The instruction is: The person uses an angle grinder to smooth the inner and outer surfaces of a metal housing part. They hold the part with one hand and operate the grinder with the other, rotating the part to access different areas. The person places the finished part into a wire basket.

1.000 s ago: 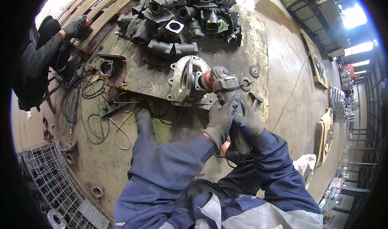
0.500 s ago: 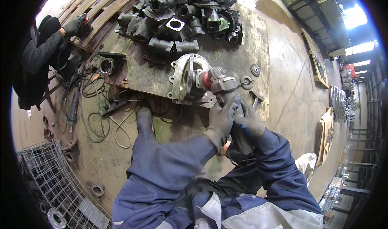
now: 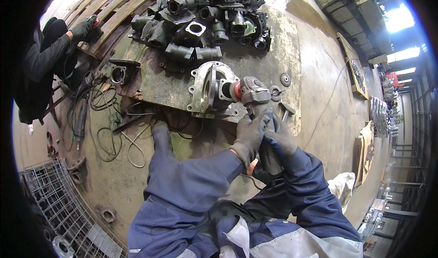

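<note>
An angle grinder (image 3: 255, 95) with a red disc is held in both my gloved hands, its cord trailing off below. My left hand (image 3: 250, 135) wraps the grinder's body just behind the head. Close beside it, my right hand (image 3: 281, 138) grips the rear of the body. The red disc (image 3: 237, 90) meets the small square flange of a grey metal casting (image 3: 212, 87); whether it presses or only lies close, I cannot tell. That casting sits at the near edge of a worn board (image 3: 155, 78), its large round flange standing upright.
Dark castings (image 3: 196, 28) are heaped at the board's far side. A hammer (image 3: 286, 110) and loose discs (image 3: 285, 79) lie right of the grinder. Cables and a long tool (image 3: 81, 126) lie left, near a wire-mesh crate (image 3: 64, 198). A co-worker's gloved hand (image 3: 82, 30) is at upper left.
The whole view has shifted slightly. My hands keep the same hold on the grinder, and its disc remains at the casting's square flange.
</note>
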Action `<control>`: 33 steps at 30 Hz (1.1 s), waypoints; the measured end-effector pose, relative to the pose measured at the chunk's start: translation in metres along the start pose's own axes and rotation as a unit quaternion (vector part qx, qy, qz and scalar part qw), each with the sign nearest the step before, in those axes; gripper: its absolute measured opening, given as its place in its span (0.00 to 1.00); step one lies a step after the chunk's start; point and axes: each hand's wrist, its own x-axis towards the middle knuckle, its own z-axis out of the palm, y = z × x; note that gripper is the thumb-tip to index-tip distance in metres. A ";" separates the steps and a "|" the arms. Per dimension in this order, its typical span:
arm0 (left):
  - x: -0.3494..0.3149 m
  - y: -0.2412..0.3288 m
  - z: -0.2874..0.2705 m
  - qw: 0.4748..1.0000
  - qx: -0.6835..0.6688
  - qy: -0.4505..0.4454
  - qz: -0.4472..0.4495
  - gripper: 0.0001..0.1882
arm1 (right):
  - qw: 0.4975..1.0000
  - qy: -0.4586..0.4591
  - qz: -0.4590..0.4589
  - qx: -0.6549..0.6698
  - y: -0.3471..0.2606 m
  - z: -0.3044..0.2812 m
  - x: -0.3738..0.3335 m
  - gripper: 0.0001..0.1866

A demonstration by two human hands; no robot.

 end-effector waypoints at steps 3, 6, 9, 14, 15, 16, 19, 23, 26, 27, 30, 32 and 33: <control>-0.004 0.000 0.001 0.998 -0.062 -0.011 0.011 0.23 | 0.999 0.008 0.030 -0.028 0.001 -0.002 -0.001 0.43; -0.011 -0.003 0.000 0.999 -0.047 -0.006 -0.024 0.22 | 0.999 0.018 0.006 -0.035 0.008 -0.001 -0.011 0.31; -0.009 -0.004 0.000 0.999 -0.050 -0.008 -0.009 0.22 | 1.000 0.015 -0.013 -0.015 0.014 -0.002 -0.007 0.30; -0.003 -0.001 0.000 1.000 -0.008 0.014 -0.001 0.24 | 0.998 0.003 -0.032 -0.059 0.010 -0.001 -0.003 0.32; -0.004 -0.002 0.000 0.999 -0.040 0.014 0.005 0.25 | 0.997 0.007 -0.025 -0.076 0.007 -0.001 -0.004 0.32; -0.006 -0.002 -0.001 0.999 -0.035 0.009 0.001 0.25 | 0.998 -0.005 -0.023 -0.056 0.005 -0.001 -0.007 0.33; -0.006 0.000 -0.004 1.000 0.012 0.002 0.004 0.24 | 0.999 -0.006 -0.011 -0.040 -0.001 0.002 -0.007 0.34; 0.017 0.007 -0.007 0.994 -0.108 0.006 0.009 0.22 | 0.995 0.004 -0.021 -0.097 -0.006 0.009 0.025 0.39; 0.022 0.009 -0.011 0.995 -0.088 0.035 0.017 0.16 | 0.998 -0.039 -0.029 -0.035 -0.015 0.011 0.029 0.42; 0.020 0.009 -0.012 0.995 -0.078 0.037 0.047 0.16 | 0.999 -0.034 -0.004 -0.028 -0.017 0.015 0.029 0.42; 0.005 0.006 -0.016 0.997 -0.002 0.056 0.056 0.17 | 0.998 -0.047 -0.033 0.010 -0.021 0.023 0.022 0.42; -0.007 0.000 -0.012 0.995 -0.012 0.071 0.065 0.18 | 0.998 -0.050 -0.043 -0.007 -0.022 0.021 0.013 0.41; -0.012 -0.003 -0.010 0.993 -0.012 0.073 0.096 0.18 | 0.997 -0.068 -0.039 -0.015 -0.022 0.020 0.008 0.40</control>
